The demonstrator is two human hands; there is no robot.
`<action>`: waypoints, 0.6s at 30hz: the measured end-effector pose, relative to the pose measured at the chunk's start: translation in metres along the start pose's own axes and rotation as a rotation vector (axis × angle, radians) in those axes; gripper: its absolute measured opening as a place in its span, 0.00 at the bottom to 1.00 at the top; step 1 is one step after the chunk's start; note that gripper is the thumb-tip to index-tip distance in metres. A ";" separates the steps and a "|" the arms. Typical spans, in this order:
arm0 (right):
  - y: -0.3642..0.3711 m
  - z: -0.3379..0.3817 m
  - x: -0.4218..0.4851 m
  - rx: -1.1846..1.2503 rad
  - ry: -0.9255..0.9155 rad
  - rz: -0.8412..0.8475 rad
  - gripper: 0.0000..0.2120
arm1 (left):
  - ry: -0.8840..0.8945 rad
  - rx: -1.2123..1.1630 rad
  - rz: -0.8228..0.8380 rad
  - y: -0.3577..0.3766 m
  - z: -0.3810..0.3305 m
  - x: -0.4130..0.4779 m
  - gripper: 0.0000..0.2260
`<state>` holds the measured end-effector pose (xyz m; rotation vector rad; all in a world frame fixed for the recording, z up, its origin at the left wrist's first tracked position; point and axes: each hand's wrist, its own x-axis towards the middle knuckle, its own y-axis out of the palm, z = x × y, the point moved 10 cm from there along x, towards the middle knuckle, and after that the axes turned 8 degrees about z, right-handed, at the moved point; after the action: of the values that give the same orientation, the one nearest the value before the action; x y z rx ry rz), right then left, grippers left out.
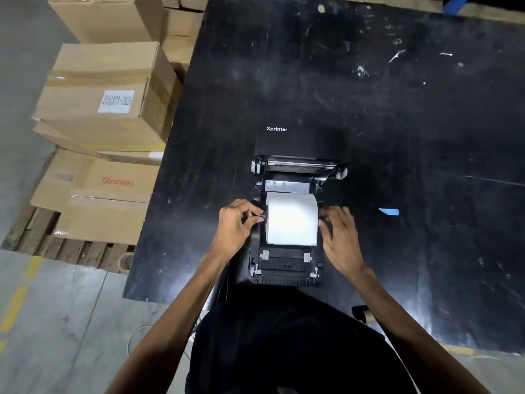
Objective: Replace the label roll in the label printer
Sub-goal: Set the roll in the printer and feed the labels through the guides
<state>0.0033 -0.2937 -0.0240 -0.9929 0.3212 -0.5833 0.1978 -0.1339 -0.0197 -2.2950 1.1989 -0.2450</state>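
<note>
A black Xprinter label printer (287, 263) sits on the black table (397, 137) with its lid (298, 140) swung open and back. A white label roll (292, 220) lies in the open bay on a dark spindle (260, 216). My left hand (237, 226) pinches the spindle's left end beside the roll. My right hand (339, 237) is at the roll's right end, fingers curled against it; the spindle end there is hidden by the fingers.
Stacked cardboard boxes (108, 109) on a wooden pallet (56, 248) stand left of the table. A small blue scrap (390, 211) lies on the table right of the printer. A tape roll (126, 261) rests by the pallet. Grey concrete floor with yellow marks lies below left.
</note>
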 end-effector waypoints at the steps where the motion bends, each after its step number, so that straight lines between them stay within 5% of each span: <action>1: 0.002 0.000 0.001 -0.013 -0.003 0.006 0.05 | 0.012 0.018 -0.003 0.001 -0.001 0.000 0.05; 18: 0.018 -0.002 0.002 -0.168 -0.021 0.039 0.08 | 0.104 0.163 0.029 0.013 -0.002 -0.001 0.04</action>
<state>0.0092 -0.2887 -0.0404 -1.1509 0.3744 -0.5163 0.1874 -0.1392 -0.0249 -2.1447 1.2154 -0.4397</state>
